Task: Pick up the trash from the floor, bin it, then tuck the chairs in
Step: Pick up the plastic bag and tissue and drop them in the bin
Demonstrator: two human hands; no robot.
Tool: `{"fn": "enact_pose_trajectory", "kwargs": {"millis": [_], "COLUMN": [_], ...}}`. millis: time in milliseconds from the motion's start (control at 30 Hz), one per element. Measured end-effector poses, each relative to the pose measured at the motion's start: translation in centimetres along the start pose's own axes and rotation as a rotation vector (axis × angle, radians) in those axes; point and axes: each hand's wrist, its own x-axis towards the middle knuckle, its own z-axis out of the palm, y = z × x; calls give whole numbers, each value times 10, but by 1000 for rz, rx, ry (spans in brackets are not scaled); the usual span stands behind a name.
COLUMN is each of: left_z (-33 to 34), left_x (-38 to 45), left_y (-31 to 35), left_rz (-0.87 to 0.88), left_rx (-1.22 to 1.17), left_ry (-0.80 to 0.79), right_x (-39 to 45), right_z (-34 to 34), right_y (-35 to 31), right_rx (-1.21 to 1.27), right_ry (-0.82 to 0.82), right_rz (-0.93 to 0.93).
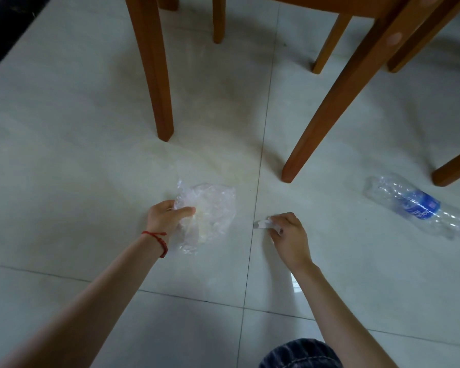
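A crumpled clear plastic bag (213, 213) lies on the pale tiled floor, and my left hand (165, 217) grips its left edge between thumb and fingers. My right hand (287, 235) is closed on a small white scrap of paper (263, 223) that pokes out past my fingertips, low against the floor. An empty clear plastic bottle (414, 208) with a blue label lies on its side to the right, untouched. The wooden chair (356, 83) stands just beyond, its front legs close to both hands.
A wooden chair leg (154, 75) stands behind the bag and another slanted leg (454, 168) rises at the far right by the bottle. A dark strip (0, 35) borders the floor at the upper left. My knee in dark fabric (300, 354) shows at the bottom.
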Motion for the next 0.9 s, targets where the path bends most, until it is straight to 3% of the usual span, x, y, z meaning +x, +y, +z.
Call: {"fn": "enact_pose_trajectory", "kwargs": {"millis": [133, 300, 400, 900], "left_z": [0, -3, -8, -87], "left_x": [6, 6, -7, -148], "left_y": [-4, 0, 12, 92], "left_rz": [-4, -32, -69, -185], "left_rx": [14, -39, -65, -248], "left_ry": [12, 16, 21, 153], "right_x": [2, 1, -5, -63], "right_z": [-5, -27, -49, -158], "right_y": [-8, -31, -50, -188], "right_rx": [255, 928, 1147, 1069], "right_ry": [56, -43, -71, -240], "right_rz": [207, 544, 634, 668]}}
